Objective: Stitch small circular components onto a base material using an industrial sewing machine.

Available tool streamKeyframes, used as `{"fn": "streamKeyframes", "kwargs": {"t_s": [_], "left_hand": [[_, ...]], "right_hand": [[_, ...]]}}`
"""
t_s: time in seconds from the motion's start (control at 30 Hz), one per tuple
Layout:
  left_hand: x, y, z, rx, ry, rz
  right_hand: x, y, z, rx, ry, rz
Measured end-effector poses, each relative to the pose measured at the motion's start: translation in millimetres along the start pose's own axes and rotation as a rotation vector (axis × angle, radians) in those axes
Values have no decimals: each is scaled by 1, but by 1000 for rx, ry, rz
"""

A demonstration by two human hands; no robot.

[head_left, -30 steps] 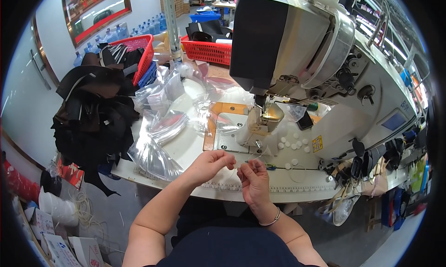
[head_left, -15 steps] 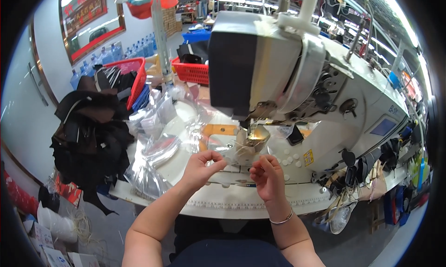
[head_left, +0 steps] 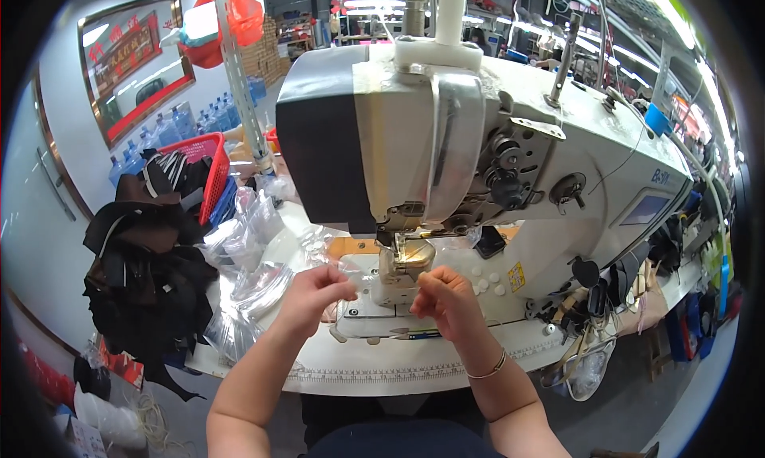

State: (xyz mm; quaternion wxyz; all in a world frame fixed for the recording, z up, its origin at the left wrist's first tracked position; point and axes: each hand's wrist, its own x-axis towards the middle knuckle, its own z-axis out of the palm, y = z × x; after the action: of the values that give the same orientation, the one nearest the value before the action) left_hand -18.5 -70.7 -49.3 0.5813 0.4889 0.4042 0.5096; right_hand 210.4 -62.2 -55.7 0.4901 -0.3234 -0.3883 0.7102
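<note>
My left hand (head_left: 315,295) is pinched closed in front of the sewing machine (head_left: 382,139), to the left of its presser foot and needle area (head_left: 408,255). My right hand (head_left: 448,299) is also pinched, close on the right side of that area. Whatever the fingertips of either hand hold, if anything, is too small to make out. Below the hands lie a metal plate (head_left: 370,319) and a thin pointed tool (head_left: 414,333). Several small white discs (head_left: 488,285) lie to the right of the needle area.
Clear plastic bags (head_left: 255,287) cover the table's left part. Black fabric pieces (head_left: 147,287) hang at its left edge, by a red basket (head_left: 217,179). A phone-like dark object (head_left: 490,241) lies behind the discs. Straps and scraps (head_left: 613,299) crowd the right side.
My view has shifted, so the machine appears farther left and larger. The gap between my hands has widened slightly, and both stay pinched near the needle area.
</note>
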Motion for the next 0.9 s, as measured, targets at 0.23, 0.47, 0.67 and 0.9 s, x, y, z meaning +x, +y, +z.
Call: {"fn": "streamKeyframes", "kwargs": {"t_s": [0.23,0.47,0.67,0.9], "left_hand": [[57,8,21,-145,-159,-245],[70,16,22,-11,-159,-320],[76,14,19,-14,-152,-335],[73,17,18,0,-143,-425]], "right_hand": [[22,-22,-6,122,289,-57],[4,-7,-20,102,192,-216],[3,-5,-19,92,203,-226],[6,-9,-19,41,205,-220]]}}
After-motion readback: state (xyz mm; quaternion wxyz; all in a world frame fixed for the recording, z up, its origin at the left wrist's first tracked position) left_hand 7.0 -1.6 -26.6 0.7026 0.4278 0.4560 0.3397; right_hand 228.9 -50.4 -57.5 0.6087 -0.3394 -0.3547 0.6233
